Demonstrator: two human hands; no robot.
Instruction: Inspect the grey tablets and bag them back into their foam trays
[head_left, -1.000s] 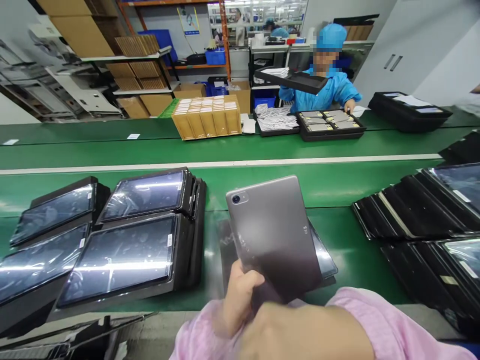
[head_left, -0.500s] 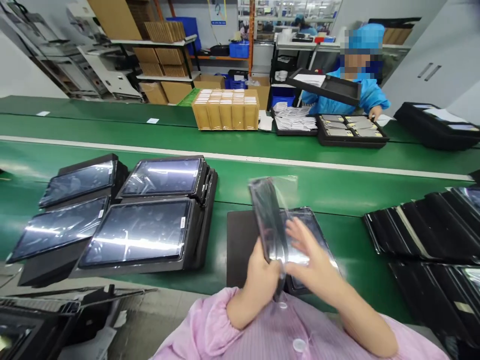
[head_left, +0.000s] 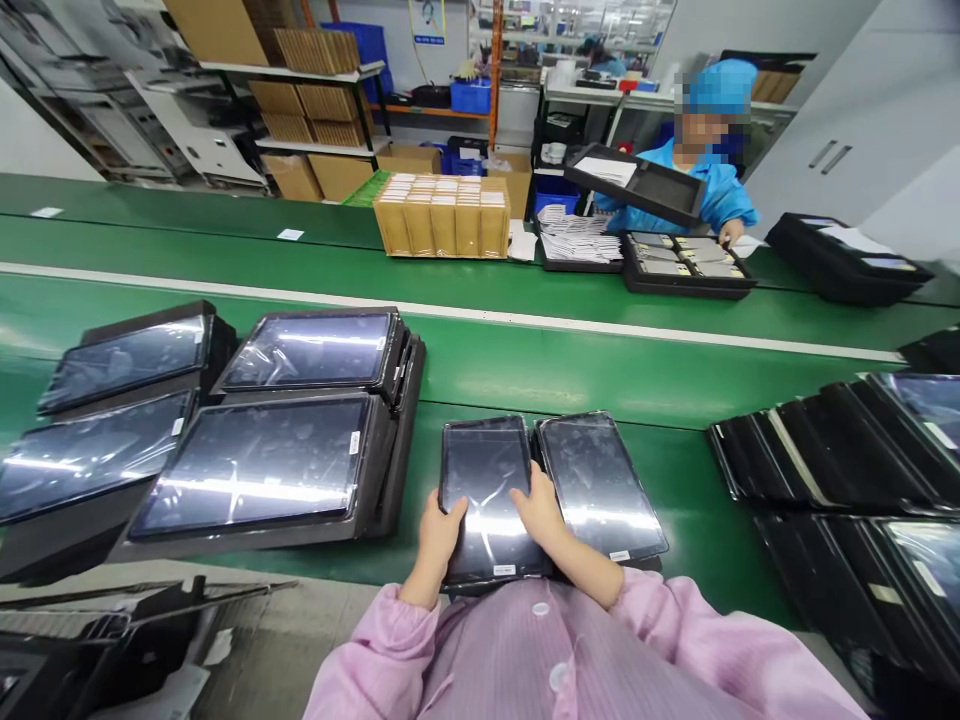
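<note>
A tablet in clear film lies screen up in front of me, its white label at the near edge. My left hand is closed on its left edge, thumb over the screen. My right hand grips the right edge the same way, fingers partly hidden. Just right of it, a second film-wrapped tablet lies slightly turned, close to my right wrist. What lies under the held tablet is hidden.
Film-wrapped tablets on dark trays stand to the left. Rows of leaning black tablets fill the right. Across the green bench, a person in blue handles a black tray, near a cardboard box.
The tablet was held up on edge in my left hand, with my right hand open beside it. It has come down flat, and both hands now hold its sides.
</note>
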